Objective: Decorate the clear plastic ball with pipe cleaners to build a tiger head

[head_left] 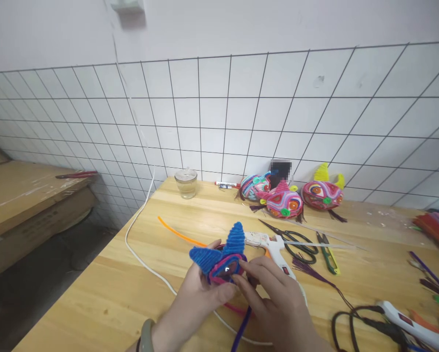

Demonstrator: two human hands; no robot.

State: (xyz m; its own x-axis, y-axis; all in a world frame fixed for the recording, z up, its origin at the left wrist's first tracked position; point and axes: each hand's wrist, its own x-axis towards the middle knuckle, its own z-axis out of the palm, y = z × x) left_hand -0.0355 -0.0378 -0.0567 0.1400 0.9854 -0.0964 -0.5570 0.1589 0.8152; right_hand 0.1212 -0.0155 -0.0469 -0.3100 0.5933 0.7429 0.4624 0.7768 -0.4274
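Observation:
My left hand (208, 296) is closed around a small pipe-cleaner animal head (216, 272), with two blue ears pointing up and pink and blue outlines round a shiny dark eye. At the head's right edge, the thumb and fingers of my right hand (274, 288) press together against it. A purple pipe cleaner (242, 328) hangs down beneath, beside my right hand; its upper end is hidden. Just behind the hands lies a white hot glue gun (277, 249), partly covered. An orange pipe cleaner (179, 235) stretches out to the left on the table.
Three finished-looking yarn animal heads (283, 200) stand by the tiled wall. Black scissors (302, 247), green thread snips (328, 254) and a purple tassel (311, 268) lie to the right. A lidded glass (186, 183) stands at the back left. A white cord (141, 256) crosses the table's left edge.

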